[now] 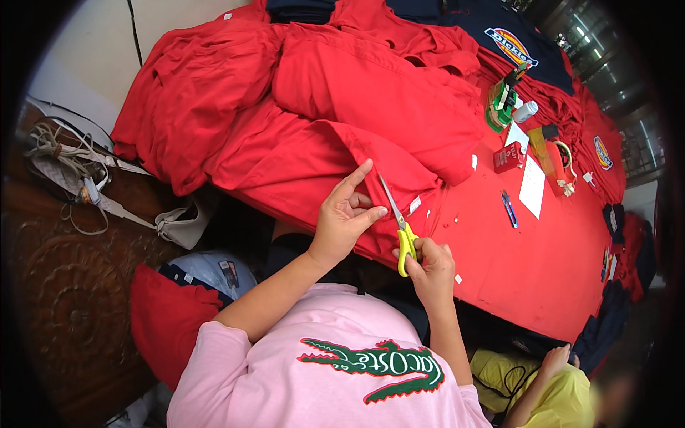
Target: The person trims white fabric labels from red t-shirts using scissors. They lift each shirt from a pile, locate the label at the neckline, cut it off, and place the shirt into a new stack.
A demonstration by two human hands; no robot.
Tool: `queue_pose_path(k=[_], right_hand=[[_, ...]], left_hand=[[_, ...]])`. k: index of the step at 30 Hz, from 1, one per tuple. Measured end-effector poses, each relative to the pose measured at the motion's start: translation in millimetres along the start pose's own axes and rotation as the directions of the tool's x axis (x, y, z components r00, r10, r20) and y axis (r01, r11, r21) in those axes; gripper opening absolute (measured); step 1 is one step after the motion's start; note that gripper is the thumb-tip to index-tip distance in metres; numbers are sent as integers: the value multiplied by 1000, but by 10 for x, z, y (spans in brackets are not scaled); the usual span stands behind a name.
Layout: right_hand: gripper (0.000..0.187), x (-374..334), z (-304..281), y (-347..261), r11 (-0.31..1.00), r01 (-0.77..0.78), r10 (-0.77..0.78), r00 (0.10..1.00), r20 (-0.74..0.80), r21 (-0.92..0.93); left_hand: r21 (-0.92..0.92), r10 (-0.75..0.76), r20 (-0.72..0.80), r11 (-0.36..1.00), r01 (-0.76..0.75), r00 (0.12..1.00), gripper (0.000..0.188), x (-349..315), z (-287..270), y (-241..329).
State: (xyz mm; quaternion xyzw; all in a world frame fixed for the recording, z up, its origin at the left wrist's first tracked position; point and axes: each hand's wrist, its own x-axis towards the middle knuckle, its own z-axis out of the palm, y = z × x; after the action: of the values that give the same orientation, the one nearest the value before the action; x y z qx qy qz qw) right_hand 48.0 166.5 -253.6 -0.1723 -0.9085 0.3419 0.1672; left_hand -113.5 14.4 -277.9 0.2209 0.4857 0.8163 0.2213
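My right hand [432, 274] is closed round the yellow handles of a pair of scissors [405, 242]. Their metal blades point up and away, looking closed or nearly so, close to the hem of a red garment [372, 146]. Against that hem is my left hand [344, 217], its index finger and thumb stretched apart and the other fingers curled. Whether the curled fingers pinch any cloth is hidden. A small white tag [414, 205] lies on the red cloth just beyond the scissors.
Red garments [214, 93] are heaped over the table's left and far side, with dark shirts [528, 36] behind. Rightward lie a blue thread snipper [509, 209], white paper [531, 187], a red box [508, 157] and a green box [497, 107]. Another person's hand [554, 361] shows lower right.
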Motion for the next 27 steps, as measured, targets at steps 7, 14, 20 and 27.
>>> queue_pose_path(k=[7,14,20,27], right_hand=[[24,176,185,-50,466,-258,382,921,70,846],[52,149,-314,261,481,-153,390,919,-54,864],[20,-362,-441,814,857,-363,383,923,19,366],[31,-235,-434,598,892,-135,291,901,-321,432]], left_hand=[[15,-48,106,999,47,993,96,-492,452,-60],[215,216,-448,968,-130,867,65,-195,-391,11],[33,230,-702,956,-292,674,56,-376,-1545,254],[-93,122,-744,955,-282,657,46,-440,-1734,291]])
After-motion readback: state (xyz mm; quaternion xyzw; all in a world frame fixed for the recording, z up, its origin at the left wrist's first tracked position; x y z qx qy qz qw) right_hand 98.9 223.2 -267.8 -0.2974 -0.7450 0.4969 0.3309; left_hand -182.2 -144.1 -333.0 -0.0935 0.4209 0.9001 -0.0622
